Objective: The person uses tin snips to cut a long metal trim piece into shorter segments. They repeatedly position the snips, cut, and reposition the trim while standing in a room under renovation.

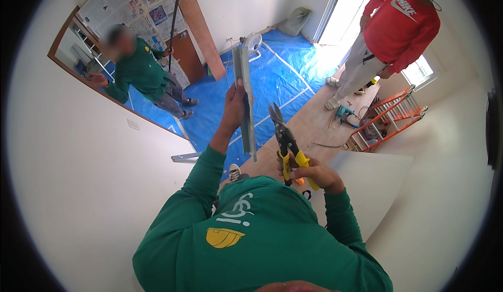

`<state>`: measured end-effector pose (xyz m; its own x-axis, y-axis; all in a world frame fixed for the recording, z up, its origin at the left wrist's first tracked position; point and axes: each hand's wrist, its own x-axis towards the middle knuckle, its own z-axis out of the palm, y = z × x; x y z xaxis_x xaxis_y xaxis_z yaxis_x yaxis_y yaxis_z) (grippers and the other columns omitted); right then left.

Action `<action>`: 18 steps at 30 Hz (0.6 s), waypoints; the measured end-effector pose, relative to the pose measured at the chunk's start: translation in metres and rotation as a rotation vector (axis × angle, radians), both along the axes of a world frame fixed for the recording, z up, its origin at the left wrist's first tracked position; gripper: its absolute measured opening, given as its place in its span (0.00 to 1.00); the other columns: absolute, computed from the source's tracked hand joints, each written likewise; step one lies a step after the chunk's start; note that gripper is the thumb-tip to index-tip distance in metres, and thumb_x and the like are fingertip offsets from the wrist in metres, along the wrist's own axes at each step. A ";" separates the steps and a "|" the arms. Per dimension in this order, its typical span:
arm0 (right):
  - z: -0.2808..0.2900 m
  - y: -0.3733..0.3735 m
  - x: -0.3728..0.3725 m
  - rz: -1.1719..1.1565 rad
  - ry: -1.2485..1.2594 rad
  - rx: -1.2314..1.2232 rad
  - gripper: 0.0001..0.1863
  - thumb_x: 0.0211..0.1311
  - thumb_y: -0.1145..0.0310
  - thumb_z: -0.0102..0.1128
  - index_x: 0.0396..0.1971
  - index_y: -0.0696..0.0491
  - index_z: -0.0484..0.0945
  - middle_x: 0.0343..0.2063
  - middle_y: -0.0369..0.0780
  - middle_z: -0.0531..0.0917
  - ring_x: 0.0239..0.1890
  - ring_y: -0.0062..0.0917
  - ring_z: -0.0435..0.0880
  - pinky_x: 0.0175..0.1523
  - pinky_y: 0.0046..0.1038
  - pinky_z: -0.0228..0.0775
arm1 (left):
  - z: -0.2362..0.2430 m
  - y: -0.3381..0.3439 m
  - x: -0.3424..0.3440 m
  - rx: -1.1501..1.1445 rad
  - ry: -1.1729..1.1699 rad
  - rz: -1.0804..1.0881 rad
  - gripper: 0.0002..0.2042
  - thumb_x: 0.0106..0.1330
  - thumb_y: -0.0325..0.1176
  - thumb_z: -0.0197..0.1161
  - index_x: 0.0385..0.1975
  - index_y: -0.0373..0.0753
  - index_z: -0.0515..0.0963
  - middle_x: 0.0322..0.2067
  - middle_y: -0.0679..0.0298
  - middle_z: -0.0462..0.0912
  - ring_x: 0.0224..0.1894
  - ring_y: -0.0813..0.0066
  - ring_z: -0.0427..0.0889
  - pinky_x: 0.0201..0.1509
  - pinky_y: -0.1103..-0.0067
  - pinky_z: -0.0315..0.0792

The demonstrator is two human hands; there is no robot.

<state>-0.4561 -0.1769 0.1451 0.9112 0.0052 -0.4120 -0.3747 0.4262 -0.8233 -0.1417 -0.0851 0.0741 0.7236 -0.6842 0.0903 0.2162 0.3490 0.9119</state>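
My left hand [234, 107] is raised in front of me, its fingers wrapped round a length of grey metal channel [244, 66] that stands nearly upright. To the right of it, my right hand [316, 174] grips a pair of tin snips [291, 158] by the yellow and black handles. The dark blades of the snips point up and stand slightly apart. A gap separates the blades from the channel's lower part. Both my sleeves are green.
At left, a person in green [137, 69] holds a long dark pole by a doorway. A person in red [401, 24] stands at right on boards. Nearby are an orange stepladder [390, 116], a teal power tool [346, 115], a white fan [253, 43] and blue sheeting [209, 108].
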 end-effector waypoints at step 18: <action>-0.002 0.008 0.019 -0.029 -0.031 -0.013 0.30 0.66 0.69 0.71 0.67 0.60 0.79 0.55 0.42 0.87 0.58 0.30 0.86 0.67 0.36 0.76 | 0.027 -0.011 -0.048 0.167 -0.114 0.000 0.23 0.90 0.55 0.48 0.48 0.39 0.78 0.32 0.71 0.78 0.33 0.84 0.77 0.39 0.80 0.74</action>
